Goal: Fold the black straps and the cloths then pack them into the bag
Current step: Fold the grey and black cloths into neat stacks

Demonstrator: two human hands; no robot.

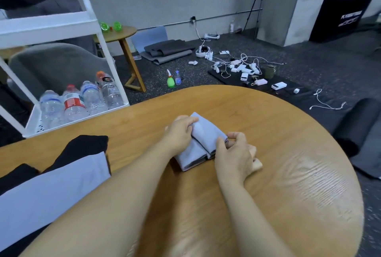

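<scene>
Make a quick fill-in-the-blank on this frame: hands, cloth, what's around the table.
1. Both hands, left hand and right hand, grip a folded light blue ____.
2. It rests on a round ____ table.
3. The white cart left of the table holds plastic ____ on its bottom shelf.
4. The spray bottle on the floor is ____ in colour.

Missing words: cloth; wooden; bottles; green
</scene>
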